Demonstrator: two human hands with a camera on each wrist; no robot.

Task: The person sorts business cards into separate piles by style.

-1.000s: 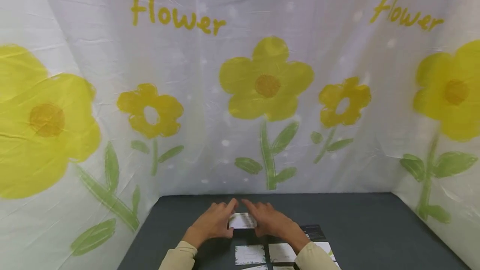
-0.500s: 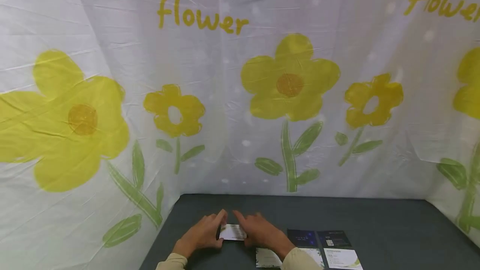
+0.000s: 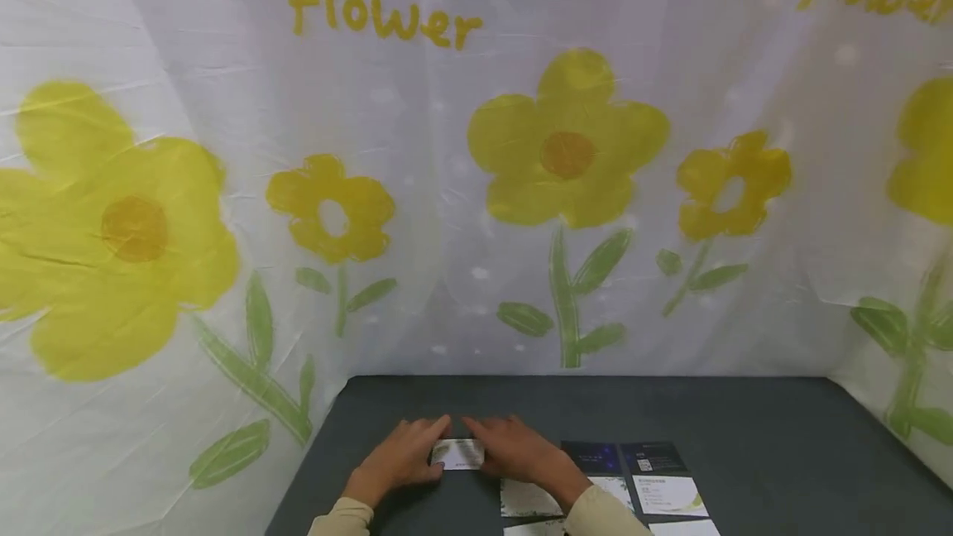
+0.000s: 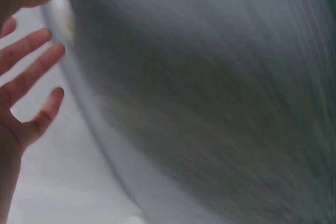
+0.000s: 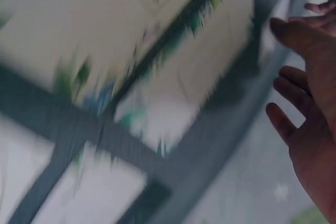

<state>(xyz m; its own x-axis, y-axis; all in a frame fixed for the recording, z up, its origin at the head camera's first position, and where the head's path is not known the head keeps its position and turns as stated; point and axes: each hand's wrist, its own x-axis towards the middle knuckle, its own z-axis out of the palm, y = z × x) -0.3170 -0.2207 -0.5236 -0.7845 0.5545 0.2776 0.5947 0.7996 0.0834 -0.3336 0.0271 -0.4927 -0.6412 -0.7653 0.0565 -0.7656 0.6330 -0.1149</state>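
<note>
A small white card point(image 3: 457, 454) with faint print lies between my two hands over the dark table. My left hand point(image 3: 402, 455) holds its left end, thumb at the near corner and index finger toward the far side. My right hand point(image 3: 517, 449) holds the right end and covers part of it. The left wrist view shows the other fingers point(image 4: 37, 69) spread apart. In the right wrist view, the thumb point(image 5: 286, 30) meets the pale card edge-on. White cards with leafy borders point(image 3: 524, 501) lie beneath and beside my right forearm.
To the right lie a dark blue card point(image 3: 591, 458), a black card with a small code square point(image 3: 655, 458) and a white printed card point(image 3: 670, 495), with more cards nearer me. The grey table point(image 3: 759, 445) ends at a flower-printed curtain point(image 3: 439, 296) behind and at both sides.
Both hands have moved left with the white card, away from the laid-out cards. The head view has shifted, bringing more of the cards at right into sight.
</note>
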